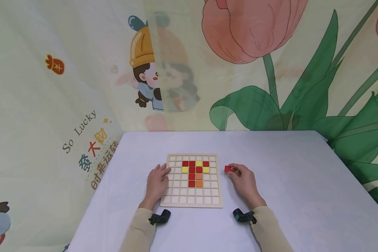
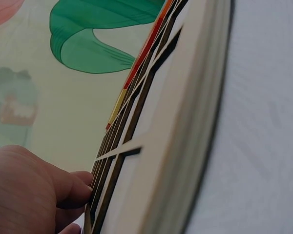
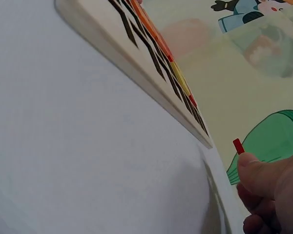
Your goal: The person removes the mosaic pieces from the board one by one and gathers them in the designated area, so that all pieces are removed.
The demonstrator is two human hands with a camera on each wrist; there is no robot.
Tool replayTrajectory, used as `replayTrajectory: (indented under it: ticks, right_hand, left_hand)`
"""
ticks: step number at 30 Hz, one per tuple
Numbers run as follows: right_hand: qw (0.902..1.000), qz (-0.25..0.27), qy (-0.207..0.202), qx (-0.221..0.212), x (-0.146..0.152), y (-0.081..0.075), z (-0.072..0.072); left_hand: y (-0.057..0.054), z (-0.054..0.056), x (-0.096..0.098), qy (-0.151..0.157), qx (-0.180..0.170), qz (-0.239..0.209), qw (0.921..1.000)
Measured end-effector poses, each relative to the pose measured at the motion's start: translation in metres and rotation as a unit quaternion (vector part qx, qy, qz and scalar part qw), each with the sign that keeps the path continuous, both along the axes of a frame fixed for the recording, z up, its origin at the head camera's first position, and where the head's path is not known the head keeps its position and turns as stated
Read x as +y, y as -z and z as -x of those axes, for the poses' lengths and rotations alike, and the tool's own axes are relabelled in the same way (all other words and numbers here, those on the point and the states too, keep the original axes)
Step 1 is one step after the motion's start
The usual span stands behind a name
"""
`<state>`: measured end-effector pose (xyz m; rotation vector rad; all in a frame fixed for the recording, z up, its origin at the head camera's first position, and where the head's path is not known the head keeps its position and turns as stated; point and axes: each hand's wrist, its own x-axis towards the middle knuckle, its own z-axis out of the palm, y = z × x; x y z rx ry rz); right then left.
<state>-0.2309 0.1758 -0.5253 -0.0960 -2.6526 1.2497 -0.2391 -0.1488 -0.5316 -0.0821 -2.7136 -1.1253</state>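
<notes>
Being pinched between the thumb and fingers of the right hand (image 1: 244,178), a single red tile (image 1: 228,168) is held just beside the right edge of a pale wooden grid board (image 1: 177,200), level with its upper rows and apart from it. In the right wrist view, the tile is seen near the board's far corner, its lower end covered by the thumb, while the other fingers are bent in below. The left hand (image 1: 157,183) is laid against the board's left side, its fingers relaxed and loosely extended, with a fingertip rested over the edge.

The board is set flat on a white-covered table (image 1: 286,168). Coloured tiles (image 1: 192,176) are seated in its cells in a T-like group. In the second row from the top, red, red, yellow and red are placed from left to right; in the row beneath, yellow, red, red and yellow. Below these, in each of two rows, a red tile is joined on its right by an orange one, the upper orange being paler.

Beige sleeves (image 1: 138,231) and dark wrist devices (image 1: 160,217) are worn on both arms. Behind the table, a printed backdrop (image 1: 91,28) is decorated with a large pink tulip (image 1: 252,31), green leaves (image 1: 258,105) and a cartoon figure (image 1: 145,49).
</notes>
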Motion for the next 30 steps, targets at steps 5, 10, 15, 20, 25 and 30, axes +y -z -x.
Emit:
replayTrajectory:
  ticks: [5, 10, 15, 20, 25, 30]
  right_hand:
    - [0.9996, -0.022, -0.007, 0.015, 0.006, -0.001, 0.006]
    - [0.999, -0.038, -0.017, 0.017, 0.008, 0.0, 0.012]
    - [0.9989, -0.037, -0.025, 0.015, 0.007, -0.001, 0.018]
    - [0.9986, -0.042, -0.031, 0.004, 0.004, 0.001, 0.024]
    - [0.9981, -0.056, -0.028, 0.001, 0.005, 0.005, 0.026]
    - [0.9979, -0.059, -0.025, 0.012, 0.006, 0.009, 0.027]
  left_hand:
    - [0.0, 0.0, 0.001, -0.006, 0.0, -0.002, 1.0]
    - [-0.001, 0.0, 0.002, -0.003, 0.007, -0.003, 1.0]
    - [-0.001, -0.002, 0.0, 0.002, 0.008, -0.005, 1.0]
    - [0.001, -0.004, -0.002, 0.001, 0.003, -0.007, 1.0]
    - [0.001, -0.005, -0.001, 0.0, 0.006, -0.012, 0.9999]
    - [-0.002, -0.003, 0.001, -0.003, 0.006, -0.014, 0.9999]
